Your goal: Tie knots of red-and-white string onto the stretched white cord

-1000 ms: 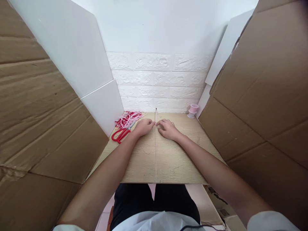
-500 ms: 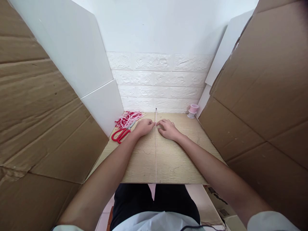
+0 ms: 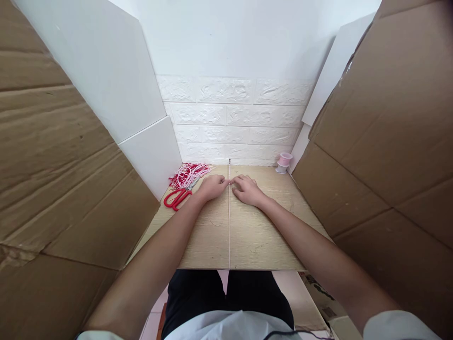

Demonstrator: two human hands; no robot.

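Observation:
A thin pale cord [image 3: 229,226] runs straight down the middle of the wooden table [image 3: 262,241], from a small dark fixing at the back to the front edge. On its left side, my left hand [image 3: 213,187] pinches at the cord with fingers curled. From the right, my right hand [image 3: 247,189] meets the same spot, its thumb and forefinger bent towards the cord. The fingertips of both hands nearly touch. Whatever fine strand lies between them is too small to make out.
Red-handled scissors [image 3: 179,196] lie left of my left hand, against a heap of red and pink-white cords [image 3: 189,175]. Two stacked spools [image 3: 284,160] stand at the back right. Cardboard walls [image 3: 63,160] flank the table on both sides; a white brick-patterned wall [image 3: 226,115] closes the back.
My left fingertips have shifted very slightly right, onto the cord. My right hand has hardly moved.

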